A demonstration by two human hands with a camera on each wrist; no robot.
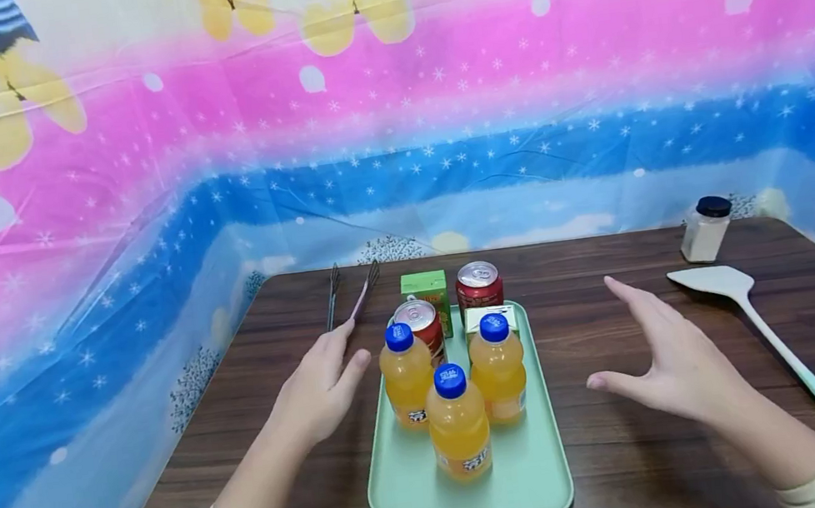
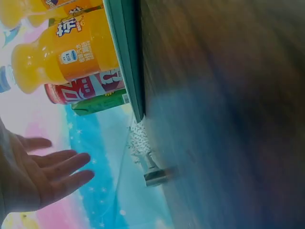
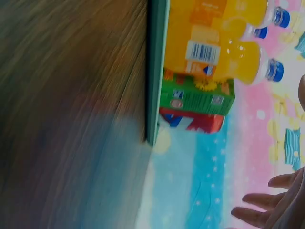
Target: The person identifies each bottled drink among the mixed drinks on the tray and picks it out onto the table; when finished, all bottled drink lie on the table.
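A light green tray (image 1: 405,493) lies on the table, bearing three orange-drink bottles with blue caps: one in front (image 1: 461,441), one behind left (image 1: 406,376), one behind right (image 1: 498,369). Behind them stand a red can (image 1: 418,316), a second red can (image 1: 479,282), a green drink carton (image 1: 424,285) and another carton (image 1: 490,316), partly hidden by a bottle. My left hand (image 1: 320,385) hovers beside the tray's left side, fingers extended, holding nothing. Off to the tray's right, my right hand (image 1: 672,358) is held in the air, thumb and fingers spread apart, also holding nothing.
Metal tongs (image 1: 334,296) lie behind my left hand, their near end hidden by it. At right are a long-handled pale spatula (image 1: 788,349) and a small black-lidded jar (image 1: 707,232). A printed cloth (image 1: 517,158) hangs behind the table and along its left.
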